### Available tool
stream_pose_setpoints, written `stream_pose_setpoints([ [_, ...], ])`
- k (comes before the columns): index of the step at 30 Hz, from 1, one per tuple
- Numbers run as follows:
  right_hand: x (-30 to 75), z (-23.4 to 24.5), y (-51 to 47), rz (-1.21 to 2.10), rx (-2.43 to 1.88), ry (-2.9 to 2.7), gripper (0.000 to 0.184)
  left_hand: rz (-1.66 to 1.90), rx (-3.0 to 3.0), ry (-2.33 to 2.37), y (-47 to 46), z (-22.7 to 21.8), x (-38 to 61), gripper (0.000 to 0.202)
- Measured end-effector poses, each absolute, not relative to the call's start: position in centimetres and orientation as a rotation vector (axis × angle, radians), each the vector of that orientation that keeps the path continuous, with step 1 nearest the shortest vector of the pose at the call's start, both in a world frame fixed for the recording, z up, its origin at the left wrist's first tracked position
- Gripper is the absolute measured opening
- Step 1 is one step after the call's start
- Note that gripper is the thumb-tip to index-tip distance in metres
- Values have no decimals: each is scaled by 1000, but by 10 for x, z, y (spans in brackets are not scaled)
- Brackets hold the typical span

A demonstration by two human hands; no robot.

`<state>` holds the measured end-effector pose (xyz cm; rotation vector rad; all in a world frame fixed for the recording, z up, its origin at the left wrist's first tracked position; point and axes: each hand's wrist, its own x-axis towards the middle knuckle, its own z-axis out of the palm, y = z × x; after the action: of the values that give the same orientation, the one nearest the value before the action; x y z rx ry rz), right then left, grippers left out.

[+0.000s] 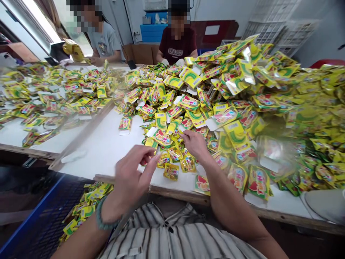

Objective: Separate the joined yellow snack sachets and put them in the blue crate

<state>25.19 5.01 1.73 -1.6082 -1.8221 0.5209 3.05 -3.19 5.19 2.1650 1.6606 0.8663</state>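
Note:
A big heap of small yellow-green candy packets covers the white table in front of me and to the right. My right hand reaches into the near edge of the heap, its fingers drawn together on a yellow packet. My left hand hovers over the table's front edge with the fingers loosely apart and nothing in them; a green beaded bracelet is on its wrist. A few loose packets lie between the two hands.
A blue crate at lower left holds several dropped packets. A second spread of packets covers the table's left part. Two other people sit across the table. A cardboard box and white crates stand behind.

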Motion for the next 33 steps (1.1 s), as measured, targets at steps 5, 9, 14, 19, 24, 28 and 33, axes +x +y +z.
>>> stream_pose_setpoints([
  [5, 248, 23, 48, 867, -1410, -1782, 26, 309, 2194, 2022, -16, 21, 35, 24],
  [9, 238, 18, 44, 1091, -1328, -1797, 14, 78, 2010, 2279, -12, 0, 28, 35],
  [14, 230, 6, 43, 916, -1394, -1951, 14, 359, 1786, 2170, -12, -10, 15, 12],
  [19, 226, 6, 41, 868, -1396, -1974, 16, 954, 1515, 1984, -16, -4, 10, 16],
  [24, 212, 8, 32, 937, -1209, -2022, 15, 1000, 1324, 1452, -9, 3, 24, 30],
  [28, 201, 2, 30, 1315, -1136, -1624, 24, 1109, 973, 1198, -4, 3, 34, 35],
  [33, 192, -4, 27, 1588, -1076, -1343, 39, 1242, 924, 1218, -4, 2, 35, 33],
])
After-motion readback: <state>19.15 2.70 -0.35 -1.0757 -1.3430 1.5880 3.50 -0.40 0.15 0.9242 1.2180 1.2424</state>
